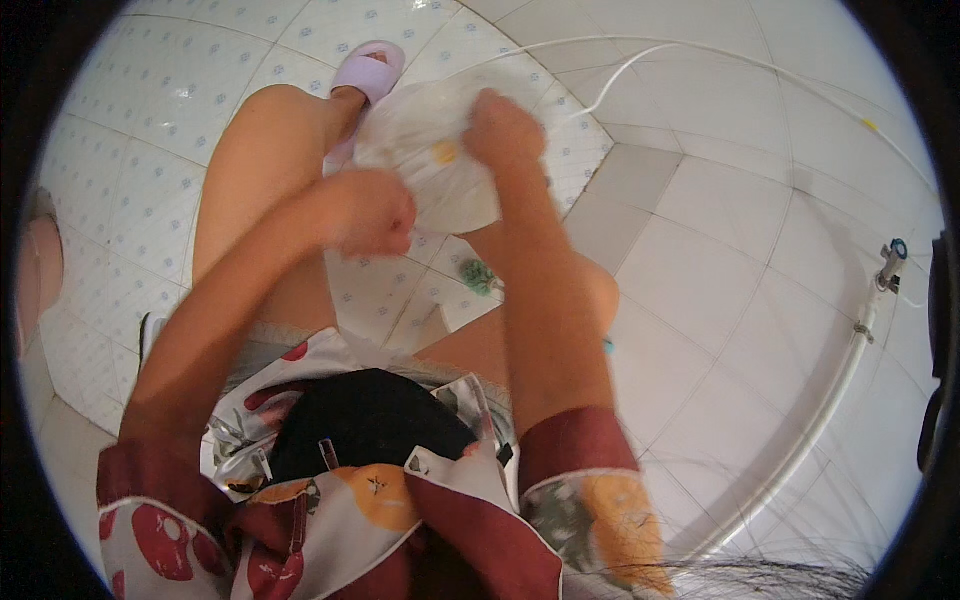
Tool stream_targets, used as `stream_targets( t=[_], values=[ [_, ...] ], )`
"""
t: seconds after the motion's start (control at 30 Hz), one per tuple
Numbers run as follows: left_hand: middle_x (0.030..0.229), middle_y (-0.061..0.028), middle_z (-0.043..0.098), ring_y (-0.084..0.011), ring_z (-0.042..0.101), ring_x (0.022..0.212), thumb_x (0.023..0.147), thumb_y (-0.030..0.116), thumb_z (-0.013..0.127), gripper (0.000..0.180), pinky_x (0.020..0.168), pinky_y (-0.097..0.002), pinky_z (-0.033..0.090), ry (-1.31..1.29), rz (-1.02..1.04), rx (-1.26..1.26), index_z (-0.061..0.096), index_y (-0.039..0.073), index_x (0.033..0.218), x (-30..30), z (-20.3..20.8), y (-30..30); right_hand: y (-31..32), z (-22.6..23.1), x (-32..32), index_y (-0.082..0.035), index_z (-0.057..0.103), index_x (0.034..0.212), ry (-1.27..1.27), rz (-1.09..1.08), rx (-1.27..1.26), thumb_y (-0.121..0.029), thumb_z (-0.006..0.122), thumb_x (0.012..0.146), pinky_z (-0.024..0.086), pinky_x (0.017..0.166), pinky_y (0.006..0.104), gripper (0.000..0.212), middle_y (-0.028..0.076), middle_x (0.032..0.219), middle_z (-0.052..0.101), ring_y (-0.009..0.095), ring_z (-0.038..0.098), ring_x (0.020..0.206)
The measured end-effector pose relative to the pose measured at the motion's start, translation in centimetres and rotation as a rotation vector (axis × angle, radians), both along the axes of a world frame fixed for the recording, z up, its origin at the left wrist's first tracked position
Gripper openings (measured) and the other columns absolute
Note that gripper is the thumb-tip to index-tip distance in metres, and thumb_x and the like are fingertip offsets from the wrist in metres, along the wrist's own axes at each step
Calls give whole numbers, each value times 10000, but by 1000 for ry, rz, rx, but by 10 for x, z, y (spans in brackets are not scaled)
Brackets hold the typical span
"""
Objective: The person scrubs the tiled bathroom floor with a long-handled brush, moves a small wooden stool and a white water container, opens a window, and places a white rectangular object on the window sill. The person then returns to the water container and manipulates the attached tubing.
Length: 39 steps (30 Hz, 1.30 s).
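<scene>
A whitish, thin, partly see-through sheet (430,180), like a plastic bag or thin cloth, hangs over the floor between my knees. It has a small yellow patch, and blur hides its exact kind. My right hand (503,130) is closed on its upper right part, knuckles up. At its lower left edge is my left hand (368,212), fingers curled in and smeared by motion. Whatever the left fingers pinch cannot be made out. Both forearms reach forward from rolled dark red cuffs.
A lilac slipper (368,70) is on my foot on the patterned tile floor (130,150). Between my legs lies a green bristly scrubber (480,277). A white hose (640,42) arcs over the far side. Along the tiled right wall runs a white pipe (815,440) with a metal valve (890,262).
</scene>
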<state>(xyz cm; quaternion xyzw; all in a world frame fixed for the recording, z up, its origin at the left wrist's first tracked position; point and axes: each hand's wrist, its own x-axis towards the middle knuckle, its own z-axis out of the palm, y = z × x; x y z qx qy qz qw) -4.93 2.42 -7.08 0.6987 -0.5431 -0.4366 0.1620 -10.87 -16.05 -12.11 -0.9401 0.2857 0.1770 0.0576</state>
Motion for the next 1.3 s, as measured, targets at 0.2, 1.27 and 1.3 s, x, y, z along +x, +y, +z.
stream_targets(
  t=[0.2,1.27,1.3],
  values=[
    [556,-114,546,-206,569,547,741,154,548,191,487,-339,445,220,470,-18,536,18,607,12,-5,23,-16,4,-8,-74,502,889,2,-49,46,-154,526,706,442,712,423,200,143,877,608,334,573,859],
    [634,-24,538,-141,603,635,832,141,555,141,475,-213,476,1203,1196,0,485,91,719,34,-6,-5,20,-4,-27,-40,501,799,-328,28,114,-55,504,708,475,623,427,92,164,793,578,345,591,721],
    [642,-24,538,-135,596,612,828,132,559,125,463,-213,470,1197,1173,13,486,95,733,35,-13,-3,18,-4,-29,-39,501,801,-326,23,110,-57,501,709,475,624,427,94,167,796,578,345,591,720]
  ],
)
